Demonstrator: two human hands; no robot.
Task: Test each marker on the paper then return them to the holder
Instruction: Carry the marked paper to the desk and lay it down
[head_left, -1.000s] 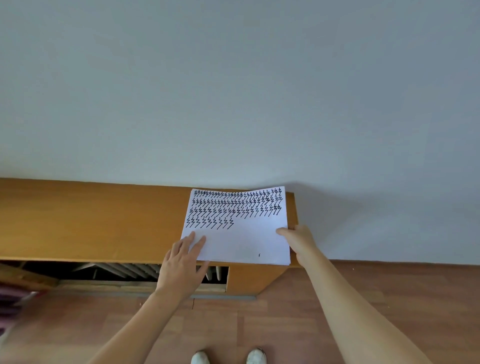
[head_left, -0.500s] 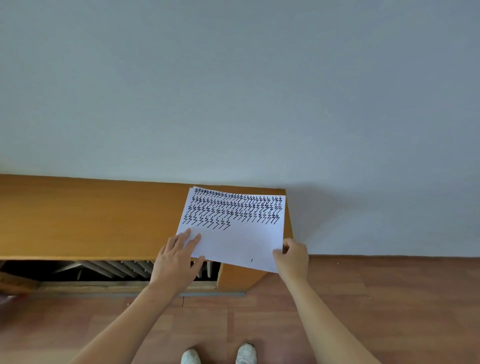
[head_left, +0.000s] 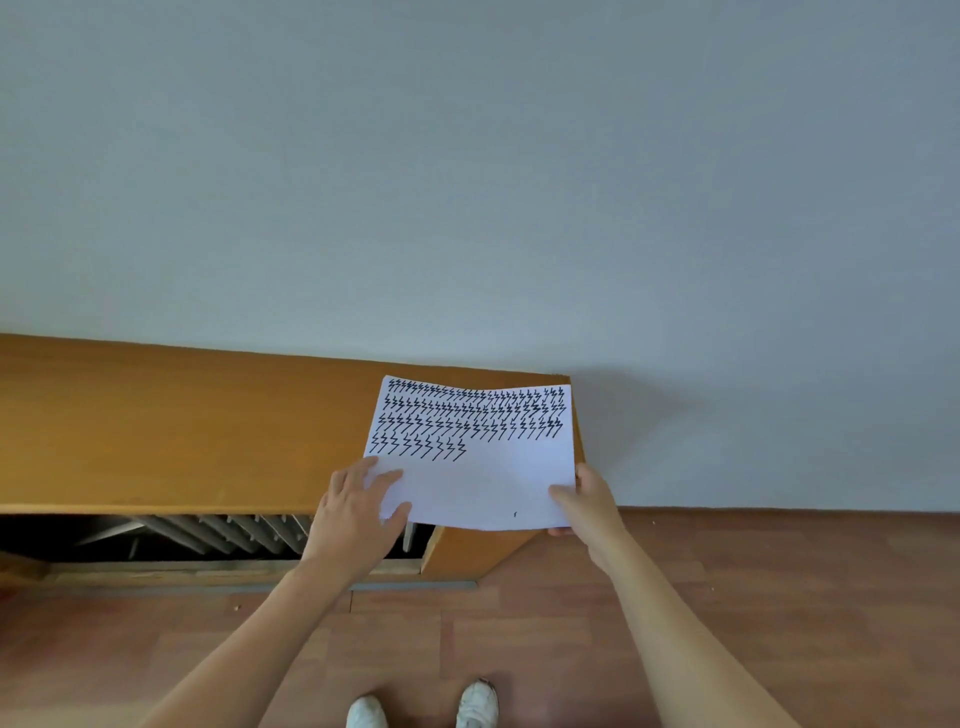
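A: Paper location?
B: The paper (head_left: 478, 467) lies on the shelf (head_left: 182, 426), right end, overhanging at 6 o'clock.
A: Hands?
B: The left hand (head_left: 358, 514) rests flat on its 8 o'clock corner; the right hand (head_left: 587, 501) pinches its 4 o'clock corner.

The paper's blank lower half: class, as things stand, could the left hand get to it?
Probably yes. The left hand already lies with straight fingers on the paper at its near left corner, and nothing lies on the blank part; only the right hand pinches the right edge.

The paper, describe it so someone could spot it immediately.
A long orange wooden cabinet runs along the pale wall. At its right end lies a white paper, held by the left hand and right hand. Rows of black zigzags cover its far half.
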